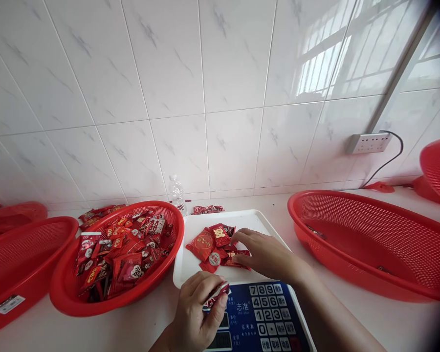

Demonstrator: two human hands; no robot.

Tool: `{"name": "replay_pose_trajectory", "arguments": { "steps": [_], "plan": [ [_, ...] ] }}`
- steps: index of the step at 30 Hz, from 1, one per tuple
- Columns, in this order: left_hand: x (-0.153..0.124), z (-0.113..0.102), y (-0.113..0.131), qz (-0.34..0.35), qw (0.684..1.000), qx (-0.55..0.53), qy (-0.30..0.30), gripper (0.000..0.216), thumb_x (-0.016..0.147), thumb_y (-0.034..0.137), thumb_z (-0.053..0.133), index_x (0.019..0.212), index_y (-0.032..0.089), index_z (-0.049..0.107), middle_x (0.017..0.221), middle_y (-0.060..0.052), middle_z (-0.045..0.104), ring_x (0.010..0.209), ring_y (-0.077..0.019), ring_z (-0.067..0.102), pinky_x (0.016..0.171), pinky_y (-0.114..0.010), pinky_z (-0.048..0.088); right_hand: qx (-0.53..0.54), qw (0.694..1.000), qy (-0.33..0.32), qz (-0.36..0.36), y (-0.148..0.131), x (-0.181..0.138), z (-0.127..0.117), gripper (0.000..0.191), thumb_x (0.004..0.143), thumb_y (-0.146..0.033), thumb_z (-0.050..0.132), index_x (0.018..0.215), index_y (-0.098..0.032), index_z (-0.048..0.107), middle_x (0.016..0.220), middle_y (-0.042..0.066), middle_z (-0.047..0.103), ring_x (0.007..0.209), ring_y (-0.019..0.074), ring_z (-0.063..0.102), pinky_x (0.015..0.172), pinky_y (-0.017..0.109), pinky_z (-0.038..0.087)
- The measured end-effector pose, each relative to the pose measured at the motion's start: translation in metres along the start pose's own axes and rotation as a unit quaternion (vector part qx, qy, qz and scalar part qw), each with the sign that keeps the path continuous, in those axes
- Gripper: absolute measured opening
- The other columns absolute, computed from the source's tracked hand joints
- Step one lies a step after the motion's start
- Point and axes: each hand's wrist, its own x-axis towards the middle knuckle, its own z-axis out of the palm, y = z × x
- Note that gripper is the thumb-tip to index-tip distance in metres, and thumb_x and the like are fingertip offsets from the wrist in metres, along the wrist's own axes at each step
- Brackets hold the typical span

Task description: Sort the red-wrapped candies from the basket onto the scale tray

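My left hand (196,308) is closed on a small red candy packet (217,295), held in front of the scale's keypad. Over the white scale tray (201,222), my right hand (258,252) reaches in from the right, thumb and fingers apart at the edge of a small pile of red candy packets (202,244). Its fingertips are at the packets, and nothing is visibly gripped. The blue scale panel (242,322) lies below the tray, its displays partly covered by my left hand.
A red basket (178,234) full of candy packets stands left of the scale. Another red basket (58,227) is farther left. At right, a large red basket (352,198) holds a few scattered bits. A clear plastic bottle (176,191) and loose packets (208,209) lie near the tiled wall.
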Motion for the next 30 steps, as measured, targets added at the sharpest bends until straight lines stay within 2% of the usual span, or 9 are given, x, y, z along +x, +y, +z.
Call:
{"name": "replay_pose_trajectory", "arguments": {
  "steps": [5, 8, 10, 12, 17, 20, 24, 27, 30],
  "plan": [
    [-0.002, 0.002, 0.0, -0.046, 0.997, -0.022, 0.061, 0.024, 0.089, 0.016, 0.05, 0.111, 0.023, 0.053, 0.092, -0.004, 0.065, 0.082, -0.0159, 0.064, 0.074, -0.026, 0.053, 0.141, 0.987, 0.042, -0.064, -0.012, -0.004, -0.008, 0.031, 0.09, -0.039, 0.049, 0.114, -0.022, 0.057, 0.12, 0.009, 0.06, 0.106, 0.0236, 0.057, 0.09, 0.039, 0.044],
    [-0.001, 0.0, 0.002, -0.13, 0.98, -0.036, 0.147, 0.021, 0.094, 0.021, 0.043, 0.112, 0.023, 0.053, 0.099, -0.006, 0.064, 0.09, -0.0169, 0.064, 0.076, -0.027, 0.054, 0.32, 0.93, -0.036, -0.179, -0.025, -0.011, -0.006, 0.044, 0.09, -0.043, 0.051, 0.129, -0.023, 0.048, 0.125, 0.008, 0.058, 0.109, 0.0197, 0.057, 0.091, 0.035, 0.047],
    [0.0, -0.003, 0.004, -0.138, 0.975, -0.013, 0.176, 0.022, 0.096, 0.026, 0.04, 0.112, 0.024, 0.054, 0.112, -0.008, 0.06, 0.105, -0.0196, 0.059, 0.086, -0.032, 0.052, 0.375, 0.893, -0.102, -0.226, -0.034, -0.015, 0.002, 0.066, 0.084, -0.038, 0.062, 0.142, -0.026, 0.033, 0.132, 0.009, 0.054, 0.111, 0.0199, 0.057, 0.09, 0.034, 0.049],
    [0.003, -0.006, 0.006, -0.116, 0.979, 0.02, 0.164, 0.024, 0.096, 0.03, 0.038, 0.111, 0.025, 0.056, 0.129, -0.009, 0.05, 0.121, -0.0222, 0.048, 0.097, -0.038, 0.046, 0.376, 0.891, -0.127, -0.219, -0.042, -0.016, 0.01, 0.074, 0.083, -0.03, 0.063, 0.146, -0.027, 0.024, 0.121, 0.008, 0.061, 0.101, 0.0187, 0.062, 0.082, 0.033, 0.052],
    [0.019, -0.01, 0.002, -0.135, 0.988, 0.027, 0.065, 0.043, 0.097, 0.04, 0.033, 0.139, 0.029, 0.033, 0.148, -0.011, 0.031, 0.137, -0.0242, 0.03, 0.106, -0.045, 0.036, 0.415, 0.897, -0.034, -0.147, -0.039, -0.01, 0.009, 0.03, 0.091, -0.034, 0.05, 0.115, -0.019, 0.057, 0.087, 0.003, 0.066, 0.062, 0.0108, 0.06, 0.059, 0.026, 0.052],
    [0.042, -0.008, -0.006, -0.173, 0.977, 0.077, -0.095, 0.059, 0.09, 0.051, 0.045, 0.143, 0.028, 0.03, 0.152, -0.012, 0.026, 0.142, -0.0315, 0.014, 0.109, -0.056, 0.026, 0.472, 0.867, 0.124, -0.097, -0.024, -0.01, -0.008, 0.03, 0.087, -0.044, 0.053, 0.099, -0.017, 0.059, 0.077, 0.002, 0.064, 0.058, 0.0103, 0.058, 0.055, 0.025, 0.05],
    [0.078, 0.007, -0.021, -0.197, 0.922, 0.171, -0.287, 0.09, 0.072, 0.073, 0.053, 0.145, 0.028, 0.027, 0.156, -0.014, 0.011, 0.14, -0.042, -0.001, 0.105, -0.07, 0.007, 0.495, 0.82, 0.281, -0.056, -0.005, -0.014, -0.024, 0.034, 0.08, -0.049, 0.061, 0.088, -0.017, 0.058, 0.057, -0.002, 0.059, 0.051, 0.0123, 0.056, 0.05, 0.026, 0.046],
    [0.094, 0.021, -0.031, -0.217, 0.877, 0.184, -0.386, 0.099, 0.067, 0.079, 0.05, 0.148, 0.03, 0.02, 0.156, -0.014, 0.009, 0.139, -0.0454, 0.002, 0.101, -0.073, 0.008, 0.507, 0.802, 0.311, -0.054, 0.002, -0.018, -0.027, 0.031, 0.078, -0.048, 0.065, 0.084, -0.018, 0.059, 0.056, -0.001, 0.061, 0.051, 0.0133, 0.057, 0.048, 0.026, 0.045],
    [0.098, 0.031, -0.037, -0.189, 0.878, 0.198, -0.394, 0.085, 0.072, 0.078, 0.043, 0.144, 0.032, 0.031, 0.153, -0.013, 0.023, 0.136, -0.0422, 0.021, 0.103, -0.065, 0.018, 0.506, 0.8, 0.319, -0.051, 0.004, -0.021, -0.026, 0.03, 0.076, -0.048, 0.068, 0.081, -0.02, 0.06, 0.056, -0.001, 0.062, 0.051, 0.0141, 0.057, 0.049, 0.027, 0.045]
  ]
}}
